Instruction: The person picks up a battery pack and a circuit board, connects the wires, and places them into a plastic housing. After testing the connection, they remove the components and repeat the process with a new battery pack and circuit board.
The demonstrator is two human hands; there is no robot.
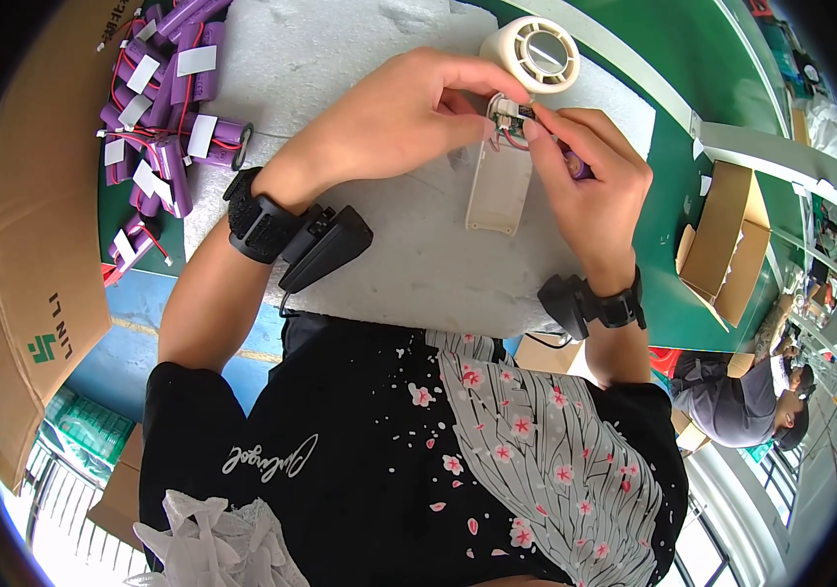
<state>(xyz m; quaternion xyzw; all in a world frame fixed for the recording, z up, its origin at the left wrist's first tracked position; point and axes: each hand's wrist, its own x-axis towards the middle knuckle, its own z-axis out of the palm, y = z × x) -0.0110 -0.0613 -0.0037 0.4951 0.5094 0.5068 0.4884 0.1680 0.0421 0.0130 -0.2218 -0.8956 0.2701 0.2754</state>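
Note:
A white handheld fan (499,47) lies with its round, slotted head toward the far side of the foam sheet. Its pale handle shell (497,196) points toward me, with the inner side showing. Where head and handle meet sits a small green circuit board (509,123) with red wires. My left hand (404,117) pinches around the board's left side, thumb and index finger on it. My right hand (594,161) is closed around a purple battery (577,164), mostly hidden by the fingers. Its thumb and index fingertips meet at the board's right edge; any wire between them is too small to make out.
A light grey foam sheet (409,245) covers the green table (668,235). Purple battery packs (169,147) with red wires and white tabs pile up at the left, beside a large cardboard box (27,225). An open small carton (726,240) stands right. Another person (731,401) sits beyond.

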